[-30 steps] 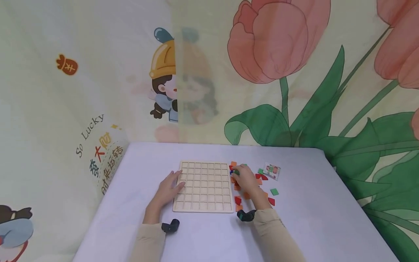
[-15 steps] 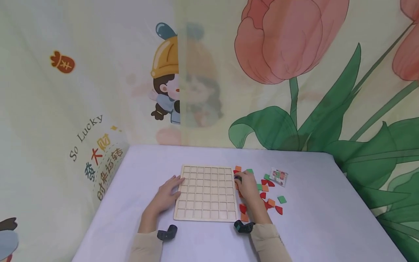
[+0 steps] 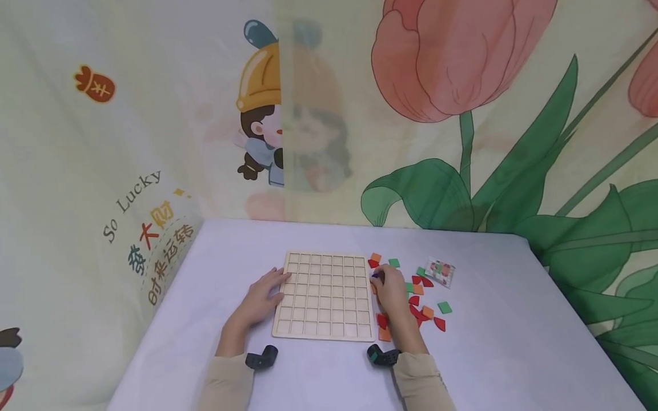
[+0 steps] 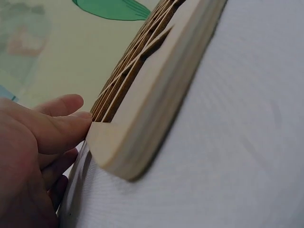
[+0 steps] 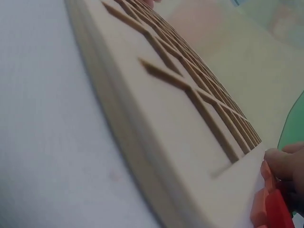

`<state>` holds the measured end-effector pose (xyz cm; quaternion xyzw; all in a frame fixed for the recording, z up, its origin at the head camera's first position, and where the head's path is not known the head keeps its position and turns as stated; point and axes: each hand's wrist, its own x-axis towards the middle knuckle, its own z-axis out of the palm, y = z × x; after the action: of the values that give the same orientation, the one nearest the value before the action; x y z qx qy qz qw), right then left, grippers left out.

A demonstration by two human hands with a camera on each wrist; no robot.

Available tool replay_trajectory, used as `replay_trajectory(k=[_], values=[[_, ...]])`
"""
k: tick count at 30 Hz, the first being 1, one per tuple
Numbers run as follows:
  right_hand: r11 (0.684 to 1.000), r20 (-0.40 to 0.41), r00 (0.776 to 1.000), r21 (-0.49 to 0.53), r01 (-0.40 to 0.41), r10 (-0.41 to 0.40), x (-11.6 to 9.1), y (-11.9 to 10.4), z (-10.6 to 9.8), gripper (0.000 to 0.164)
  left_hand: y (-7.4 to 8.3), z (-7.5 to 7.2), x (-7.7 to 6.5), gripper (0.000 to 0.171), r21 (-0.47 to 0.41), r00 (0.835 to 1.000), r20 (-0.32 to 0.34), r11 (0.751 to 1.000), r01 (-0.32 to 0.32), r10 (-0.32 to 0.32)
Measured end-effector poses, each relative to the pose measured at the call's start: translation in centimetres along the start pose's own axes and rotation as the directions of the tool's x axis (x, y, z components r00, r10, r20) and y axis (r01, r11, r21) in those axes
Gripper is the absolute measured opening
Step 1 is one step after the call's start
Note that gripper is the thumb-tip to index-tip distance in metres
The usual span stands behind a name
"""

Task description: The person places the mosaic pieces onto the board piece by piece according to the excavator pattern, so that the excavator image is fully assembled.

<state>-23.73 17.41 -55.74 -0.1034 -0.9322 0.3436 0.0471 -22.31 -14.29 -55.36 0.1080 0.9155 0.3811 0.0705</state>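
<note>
A square wooden grid board [image 3: 324, 295] lies flat on the white-covered table. My left hand [image 3: 261, 295] rests on its left edge, fingers spread and fairly straight. In the left wrist view the thumb [image 4: 66, 130] touches the board's rim, with the other fingers beside it. My right hand [image 3: 392, 288] is just off the board's right edge, over scattered tiles. Its thumb and fingertips pinch a small dark blue piece [image 3: 376, 275], whose shape is mostly hidden. Near it lie an orange square tile [image 3: 376, 258] and a red rounded tile [image 3: 373, 264].
More tiles spread right of the board, among them a green square [image 3: 444, 307], a red fan-shaped one [image 3: 439, 324] and an orange square [image 3: 384, 334]. A small printed packet [image 3: 440, 272] lies at the back right. A patterned curtain [image 3: 319, 137] hangs behind the table.
The head view has shifted. The right hand stays beside the board's right edge; the green piece seen at its fingertips earlier no longer shows there. The left hand keeps its place on the board.
</note>
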Motion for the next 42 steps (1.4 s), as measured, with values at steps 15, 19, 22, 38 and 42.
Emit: replay_trajectory(k=[15, 19, 22, 38, 42], values=[[0.994, -0.056, 0.994, 0.042, 0.100, -0.098, -0.3, -0.9, -1.7, 0.027, 0.3, -0.6, 0.9, 0.051, -0.038, 1.000, 0.010, 0.999, -0.007, 0.007], [0.994, -0.039, 0.995, 0.049, 0.098, -0.096, -0.1, -1.3, -1.8, 0.025, 0.5, -0.8, 1.2, 0.050, -0.054, 1.000, 0.007, 0.999, 0.007, -0.007], [0.994, -0.025, 0.996, 0.058, 0.091, -0.090, -0.4, -1.4, -1.5, 0.024, 0.3, -0.5, 1.1, 0.051, -0.054, 0.999, 0.024, 0.998, 0.043, -0.042], [0.995, 0.005, 0.997, 0.062, 0.076, -0.076, -1.1, -1.8, -1.1, 0.019, 0.2, -0.3, 0.6, 0.051, -0.045, 0.999, 0.008, 0.998, 0.037, -0.036], [0.997, 0.005, 0.998, 0.044, 0.062, -0.062, -1.1, -1.4, -1.1, 0.017, 0.2, -0.2, 0.6, 0.050, -0.056, 0.999, 0.021, 0.998, 0.033, -0.032]])
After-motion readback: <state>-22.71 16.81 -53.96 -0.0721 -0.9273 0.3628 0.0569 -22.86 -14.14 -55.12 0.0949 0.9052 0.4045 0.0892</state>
